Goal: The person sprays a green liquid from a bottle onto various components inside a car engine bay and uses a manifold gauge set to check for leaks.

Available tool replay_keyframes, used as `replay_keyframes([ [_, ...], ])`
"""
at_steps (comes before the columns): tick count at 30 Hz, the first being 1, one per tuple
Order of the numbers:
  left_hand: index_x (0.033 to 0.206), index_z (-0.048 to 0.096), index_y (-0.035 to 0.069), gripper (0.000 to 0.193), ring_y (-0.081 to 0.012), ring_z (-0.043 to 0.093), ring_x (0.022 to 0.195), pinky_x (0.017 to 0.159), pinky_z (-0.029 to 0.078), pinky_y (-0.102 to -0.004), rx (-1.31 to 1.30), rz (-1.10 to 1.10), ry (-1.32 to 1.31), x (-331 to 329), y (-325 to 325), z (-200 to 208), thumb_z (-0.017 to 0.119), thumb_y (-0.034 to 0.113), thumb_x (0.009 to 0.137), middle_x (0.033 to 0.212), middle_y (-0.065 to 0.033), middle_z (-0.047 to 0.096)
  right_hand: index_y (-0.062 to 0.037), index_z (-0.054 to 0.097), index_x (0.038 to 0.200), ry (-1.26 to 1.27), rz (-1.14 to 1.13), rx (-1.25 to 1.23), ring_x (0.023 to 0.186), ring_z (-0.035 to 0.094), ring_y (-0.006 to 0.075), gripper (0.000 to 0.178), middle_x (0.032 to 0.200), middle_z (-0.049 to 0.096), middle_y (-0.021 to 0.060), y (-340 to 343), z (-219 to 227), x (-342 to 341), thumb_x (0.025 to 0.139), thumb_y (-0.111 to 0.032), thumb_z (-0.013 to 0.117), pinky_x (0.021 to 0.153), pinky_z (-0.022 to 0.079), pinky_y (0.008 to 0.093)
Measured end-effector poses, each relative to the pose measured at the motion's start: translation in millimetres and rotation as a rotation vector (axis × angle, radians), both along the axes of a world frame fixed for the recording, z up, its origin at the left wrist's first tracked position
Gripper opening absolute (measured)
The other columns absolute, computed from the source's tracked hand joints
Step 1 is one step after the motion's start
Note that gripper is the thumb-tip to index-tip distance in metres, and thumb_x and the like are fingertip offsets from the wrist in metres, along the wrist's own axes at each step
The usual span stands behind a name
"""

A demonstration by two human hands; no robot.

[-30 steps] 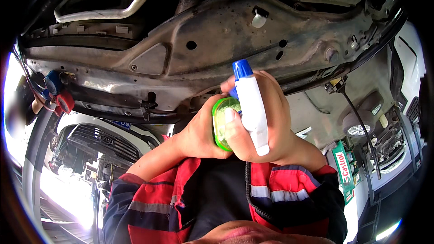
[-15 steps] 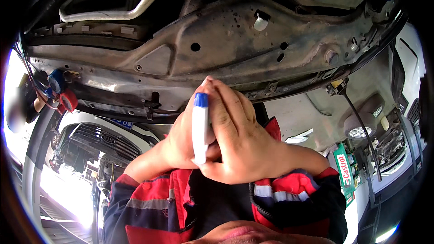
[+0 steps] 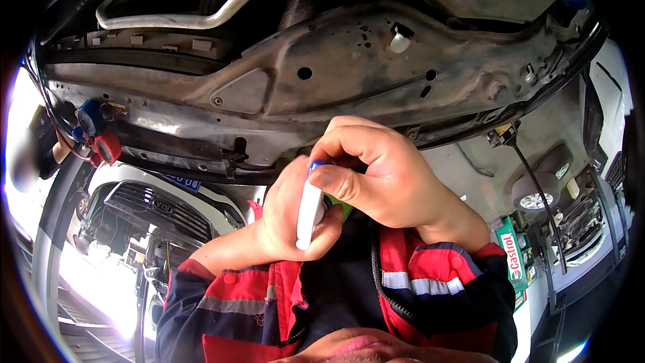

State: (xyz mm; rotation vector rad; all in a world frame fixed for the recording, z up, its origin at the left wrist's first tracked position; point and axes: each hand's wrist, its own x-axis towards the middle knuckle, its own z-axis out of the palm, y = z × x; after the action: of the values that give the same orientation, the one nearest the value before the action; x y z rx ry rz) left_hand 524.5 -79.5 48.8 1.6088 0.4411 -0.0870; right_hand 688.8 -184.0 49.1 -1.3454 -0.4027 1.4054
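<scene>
Presently, in the head view, a change of grip is noted: the right hand (image 3: 383, 171), seen half a second ago laid along the side of the spray bottle (image 3: 310, 214), is now drawn up to its blue nozzle tip (image 3: 317, 164), which appears to be pinched between thumb and bent forefinger. By the left hand (image 3: 281, 210) the bottle is held at its white head; the full grip is hidden behind the head. The bottle is kept in front of the chest, below the dark metal panel (image 3: 363, 81) of a vehicle, and apart from it. From this it is judged that attention is given to the nozzle, the weight being borne by the left hand

Counted are: one spray bottle, with a little green of its body shown between the hands; two round holes and one slot in the panel; two gauges, one blue (image 3: 90, 118) and one red (image 3: 106, 146); two wheels (image 3: 532, 191) at the right; one green banner (image 3: 512, 255)
</scene>
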Motion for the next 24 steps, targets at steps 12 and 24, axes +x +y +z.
replay_keyframes([
  [12,0.133,0.047,-0.013,0.061,-0.0307,0.066,0.096,0.081,0.056,-0.0356,-0.126,0.035,-0.046,1.5,16.8,4.3,0.062,-0.004,0.074,0.128,-0.0277,0.057,0.0034,0.061,0.122,-0.191,-0.029,-0.049,0.088,0.052,0.0118,0.044,0.097,0.055,0.0041,-4.7,-5.8,8.6,0.098,-0.032,0.068,0.079,0.043,0.0252],
  [24,0.118,0.054,-0.009,0.042,-0.0307,0.064,0.085,0.077,0.053,-0.0374,0.175,0.153,-0.102,19.8,23.2,-5.9,0.061,-0.008,0.077,0.103,-0.0188,0.062,0.0093,0.04,0.141,-0.341,0.07,0.09,0.125,0.052,0.0468,0.073,0.135,0.051,0.0308,-30.7,-23.0,-32.6,0.098,-0.045,0.063,0.107,0.042,0.0477],
])
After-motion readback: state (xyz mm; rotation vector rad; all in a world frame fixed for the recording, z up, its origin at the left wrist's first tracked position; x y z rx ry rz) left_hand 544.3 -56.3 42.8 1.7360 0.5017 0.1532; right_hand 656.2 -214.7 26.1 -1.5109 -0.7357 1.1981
